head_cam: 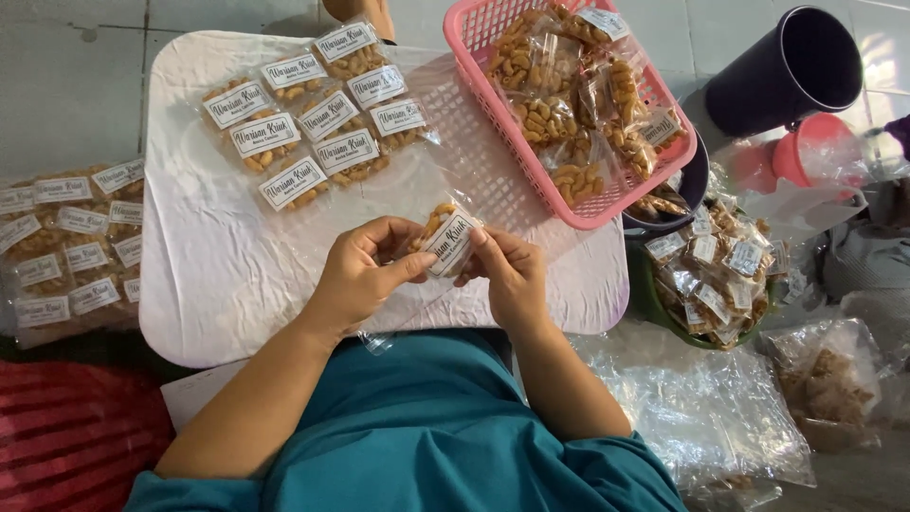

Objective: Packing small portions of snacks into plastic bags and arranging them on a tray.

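Left hand (355, 275) and right hand (507, 270): both pinched on one small snack packet (447, 239) | packet between them above white surface (218, 284), long axis tilted up-left | both equally near | labelled packets (313, 114) beyond; pink basket (654, 152) right.

A white tray (218, 284) carries labelled snack packets (313, 114) and a pink basket (607, 204)

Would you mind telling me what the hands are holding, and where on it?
A small clear snack packet with a white label, pinched by left hand and right hand at its side edges.
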